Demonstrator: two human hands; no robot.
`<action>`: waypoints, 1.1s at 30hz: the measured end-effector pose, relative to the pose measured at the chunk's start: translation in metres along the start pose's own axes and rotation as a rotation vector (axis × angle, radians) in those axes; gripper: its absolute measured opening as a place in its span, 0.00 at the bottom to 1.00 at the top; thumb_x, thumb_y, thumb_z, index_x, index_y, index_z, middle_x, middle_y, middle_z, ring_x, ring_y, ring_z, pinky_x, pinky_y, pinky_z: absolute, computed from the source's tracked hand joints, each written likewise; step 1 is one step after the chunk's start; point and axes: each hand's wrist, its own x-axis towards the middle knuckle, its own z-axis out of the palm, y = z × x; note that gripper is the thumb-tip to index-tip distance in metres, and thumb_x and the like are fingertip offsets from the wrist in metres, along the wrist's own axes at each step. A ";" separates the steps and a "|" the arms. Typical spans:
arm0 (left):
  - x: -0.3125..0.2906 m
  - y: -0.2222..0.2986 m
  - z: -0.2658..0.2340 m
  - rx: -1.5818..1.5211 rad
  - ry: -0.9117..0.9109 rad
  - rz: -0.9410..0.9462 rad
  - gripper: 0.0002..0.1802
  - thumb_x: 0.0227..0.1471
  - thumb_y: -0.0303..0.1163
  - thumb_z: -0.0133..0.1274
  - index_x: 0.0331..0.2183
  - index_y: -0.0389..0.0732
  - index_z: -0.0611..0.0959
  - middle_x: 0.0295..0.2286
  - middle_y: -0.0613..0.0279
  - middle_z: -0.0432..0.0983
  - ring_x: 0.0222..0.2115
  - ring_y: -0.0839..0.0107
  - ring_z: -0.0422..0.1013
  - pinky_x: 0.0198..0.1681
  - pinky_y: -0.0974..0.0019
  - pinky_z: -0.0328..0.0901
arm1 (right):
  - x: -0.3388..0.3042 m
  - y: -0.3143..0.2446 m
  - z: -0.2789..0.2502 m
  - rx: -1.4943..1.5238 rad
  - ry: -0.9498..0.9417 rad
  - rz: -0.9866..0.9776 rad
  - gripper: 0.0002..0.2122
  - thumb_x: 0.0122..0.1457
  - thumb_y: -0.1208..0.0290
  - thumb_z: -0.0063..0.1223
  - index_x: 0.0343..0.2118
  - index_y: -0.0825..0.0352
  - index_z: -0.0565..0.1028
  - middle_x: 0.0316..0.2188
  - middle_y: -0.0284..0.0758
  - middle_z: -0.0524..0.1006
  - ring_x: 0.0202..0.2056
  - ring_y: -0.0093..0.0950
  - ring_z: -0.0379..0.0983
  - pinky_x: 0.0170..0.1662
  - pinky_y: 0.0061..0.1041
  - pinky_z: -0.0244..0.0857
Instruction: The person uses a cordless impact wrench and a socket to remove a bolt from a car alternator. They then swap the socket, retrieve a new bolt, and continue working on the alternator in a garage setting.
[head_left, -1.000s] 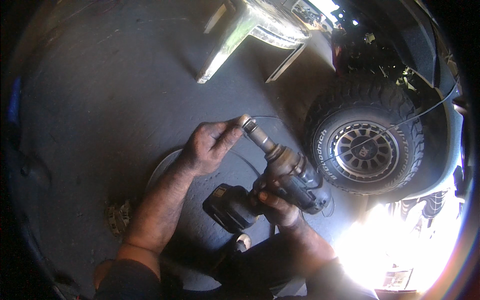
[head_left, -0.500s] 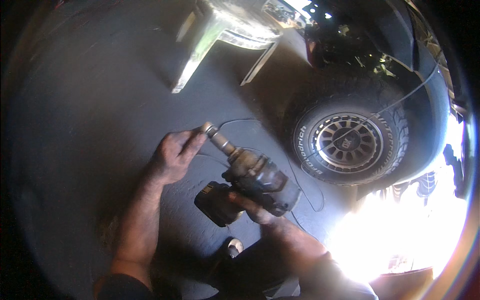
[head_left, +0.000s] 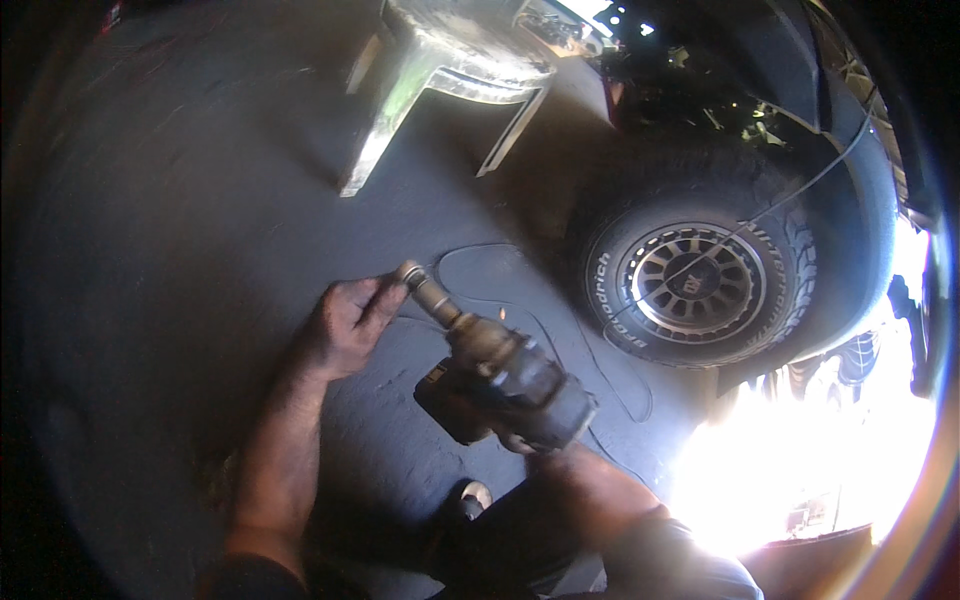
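Observation:
A dark, worn cordless impact wrench (head_left: pixel 520 385) points up and to the left, with a metal extension and socket (head_left: pixel 432 297) on its nose. My right hand (head_left: pixel 517 441) is closed round its handle, mostly hidden beneath the tool body. The block-shaped battery (head_left: pixel 448 405) shows at the handle's foot. At the socket's far end, my left hand (head_left: pixel 347 325) pinches the tip between thumb and fingers; the other fingers are curled. Exactly what lies under the fingertips is hidden.
A vehicle's wheel with an all-terrain tyre (head_left: pixel 690 285) stands on the right, under a fender (head_left: pixel 872 205). A thin cable (head_left: pixel 648 400) loops over the grey floor. Farther off stands a dirty white plastic chair (head_left: pixel 410 75). My shoe (head_left: pixel 477 495) shows below; glare fills the lower right.
The wrench has rolled slightly, its battery shifting right and partly behind the body. The socket tip and my left hand have moved a little left and down.

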 end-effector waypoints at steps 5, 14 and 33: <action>-0.002 -0.007 0.001 -0.074 -0.028 -0.047 0.18 0.62 0.37 0.46 0.24 0.38 0.76 0.12 0.68 0.63 0.14 0.76 0.62 0.16 0.68 0.56 | -0.012 -0.008 -0.001 0.419 0.005 0.241 0.14 0.53 0.77 0.55 0.43 0.70 0.72 0.37 0.37 0.74 0.40 0.31 0.72 0.41 0.30 0.66; -0.004 -0.017 0.006 -0.113 0.023 0.082 0.17 0.63 0.37 0.44 0.24 0.40 0.75 0.12 0.70 0.62 0.13 0.79 0.60 0.15 0.70 0.53 | 0.009 -0.036 -0.004 0.319 0.117 0.323 0.09 0.48 0.77 0.58 0.33 0.70 0.76 0.31 0.36 0.74 0.33 0.30 0.71 0.35 0.30 0.64; -0.006 -0.016 0.008 -0.168 -0.029 0.042 0.16 0.64 0.41 0.42 0.34 0.40 0.78 0.14 0.74 0.61 0.15 0.83 0.59 0.16 0.74 0.54 | -0.005 -0.039 0.004 0.710 0.139 0.570 0.14 0.47 0.75 0.57 0.38 0.71 0.72 0.29 0.34 0.72 0.31 0.24 0.69 0.34 0.23 0.63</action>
